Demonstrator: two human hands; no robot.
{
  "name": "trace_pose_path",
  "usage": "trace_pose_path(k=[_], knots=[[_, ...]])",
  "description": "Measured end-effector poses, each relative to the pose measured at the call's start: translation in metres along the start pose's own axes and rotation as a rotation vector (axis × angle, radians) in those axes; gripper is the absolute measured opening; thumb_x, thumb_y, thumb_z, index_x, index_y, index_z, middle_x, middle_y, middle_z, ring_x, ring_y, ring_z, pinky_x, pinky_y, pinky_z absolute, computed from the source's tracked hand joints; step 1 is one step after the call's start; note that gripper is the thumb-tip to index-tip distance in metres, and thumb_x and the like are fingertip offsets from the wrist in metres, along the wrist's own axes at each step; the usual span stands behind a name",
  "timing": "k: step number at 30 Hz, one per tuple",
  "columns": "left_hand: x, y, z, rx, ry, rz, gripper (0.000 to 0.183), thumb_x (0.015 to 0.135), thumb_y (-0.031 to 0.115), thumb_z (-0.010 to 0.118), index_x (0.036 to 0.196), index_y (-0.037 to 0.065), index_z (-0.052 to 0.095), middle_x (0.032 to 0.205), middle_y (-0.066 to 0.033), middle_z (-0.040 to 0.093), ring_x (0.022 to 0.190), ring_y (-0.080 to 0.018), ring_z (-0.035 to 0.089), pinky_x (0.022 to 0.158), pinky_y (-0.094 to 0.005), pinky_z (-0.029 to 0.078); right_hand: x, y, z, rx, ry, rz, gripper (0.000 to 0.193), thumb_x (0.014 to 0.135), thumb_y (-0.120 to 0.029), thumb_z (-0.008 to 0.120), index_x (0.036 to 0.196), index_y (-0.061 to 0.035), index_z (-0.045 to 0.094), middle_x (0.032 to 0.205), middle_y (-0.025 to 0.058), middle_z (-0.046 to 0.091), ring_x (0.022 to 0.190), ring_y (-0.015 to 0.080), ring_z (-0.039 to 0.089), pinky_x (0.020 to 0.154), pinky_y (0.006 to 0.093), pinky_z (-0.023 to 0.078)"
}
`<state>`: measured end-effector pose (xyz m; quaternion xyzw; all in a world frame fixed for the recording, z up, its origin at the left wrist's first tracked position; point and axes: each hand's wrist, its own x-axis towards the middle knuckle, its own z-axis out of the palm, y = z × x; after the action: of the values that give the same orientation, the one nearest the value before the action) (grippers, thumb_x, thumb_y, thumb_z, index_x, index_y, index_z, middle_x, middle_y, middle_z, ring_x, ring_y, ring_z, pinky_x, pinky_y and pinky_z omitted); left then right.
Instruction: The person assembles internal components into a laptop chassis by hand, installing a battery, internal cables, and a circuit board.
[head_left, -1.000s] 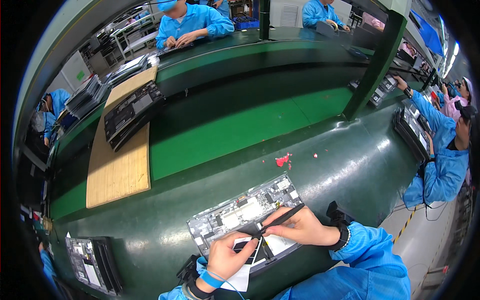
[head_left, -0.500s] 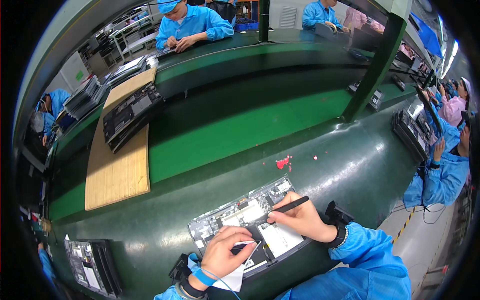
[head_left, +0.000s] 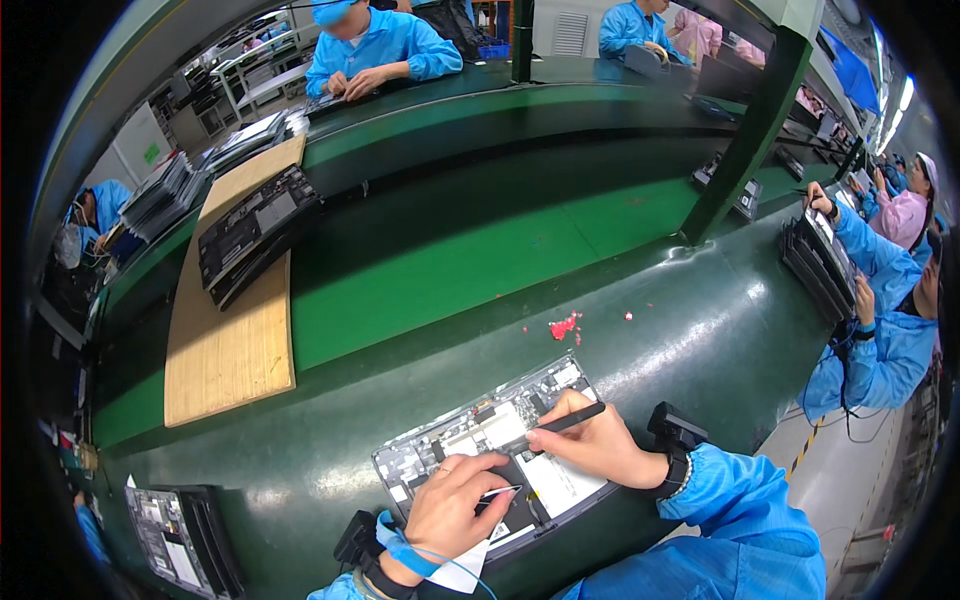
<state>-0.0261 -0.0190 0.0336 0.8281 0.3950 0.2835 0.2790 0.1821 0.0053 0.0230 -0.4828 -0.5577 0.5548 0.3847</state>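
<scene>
An opened laptop base (head_left: pixel 400 465) lies aslant on the green bench, its circuit board and battery (head_left: pixel 570 480) exposed. My right hand (head_left: pixel 600 445) is closed around a slim black pen-like tool (head_left: pixel 578 416), pointing down at the board's middle; its tip is hard to make out. Over the base's near left part, my left hand (head_left: pixel 455 505) pinches a small thin piece with a white edge (head_left: pixel 500 491) between thumb and fingers. Below that hand a white sheet (head_left: pixel 462 572) sticks out past the base's near edge. A blue strap with a cord circles my left wrist.
Stacked laptop bases stand at near left (head_left: pixel 185 540), on a wooden board (head_left: pixel 230 350) and at far right (head_left: pixel 815 265), where a co-worker handles them. Red scraps (head_left: pixel 565 327) lie beyond my base. A green post (head_left: pixel 745 140) rises at right. Another person sits across.
My right hand and its tool have shifted slightly left and down. The thin piece in my left hand now appears more edge-on. At far right the co-worker's hands have moved onto the stack.
</scene>
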Motion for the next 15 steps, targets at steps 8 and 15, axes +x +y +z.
trace_pose_path(k=[8, 15], knots=[[0.001, 0.004, 0.002, 0.109, -0.048, -0.011, 0.009, 0.070, 0.014, 0.064, 0.074, 0.007, 0.061, 0.107, -0.0041, 0.059, 0.078, -0.0222, 0.054, 0.065, -0.0320, 0.048, -0.004, -0.013, 0.000, -0.294, 0.006, -0.041, 0.016, 0.078, -0.005, 0.065, 0.083, 0.0019, 0.051, 0.075, 0.0087, 0.063, 0.079, 0.0131, 0.063, 0.065, 0.0231, 0.050], [0.006, 0.013, -0.003, 0.040, -0.112, -0.005, 0.010, 0.073, 0.015, 0.066, 0.079, 0.008, 0.063, 0.101, -0.0066, 0.062, 0.078, -0.0221, 0.058, 0.068, -0.0293, 0.048, -0.018, -0.005, -0.011, 0.328, 0.004, -0.130, 0.018, 0.084, 0.002, 0.053, 0.097, 0.0034, 0.041, 0.092, 0.0148, 0.058, 0.088, 0.0223, 0.062, 0.074, 0.0294, 0.052]])
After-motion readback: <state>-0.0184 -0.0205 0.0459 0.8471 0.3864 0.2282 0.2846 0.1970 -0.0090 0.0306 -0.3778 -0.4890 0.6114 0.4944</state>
